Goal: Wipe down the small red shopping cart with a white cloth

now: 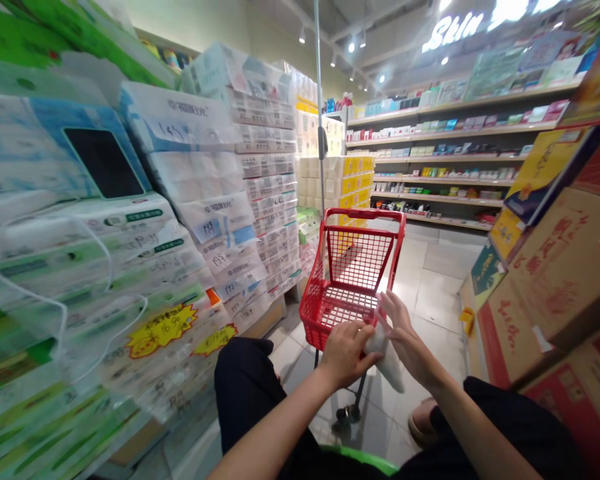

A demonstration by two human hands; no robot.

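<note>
A small red shopping cart (313, 310) stands in front of my knees, with no goods visible in its basket. At its near right corner, my left hand (345, 353) is closed with curled fingers on a pale, limp cloth (393, 367). The cloth hangs down outside the basket and is a little blurred. Just to the right, my right hand (403, 330) has its fingers stretched out and apart, touching or very near the cloth and the cart's rim. Part of the cloth is hidden behind my fingers.
Stacked tissue packs (205, 173) rise on the left, with a dark-screened phone (103, 162) and a white cable (30, 290). Cardboard boxes (565, 253) line the right side. Shelves of goods (445, 157) stand behind. A thin metal pole (319, 80) rises beyond the cart.
</note>
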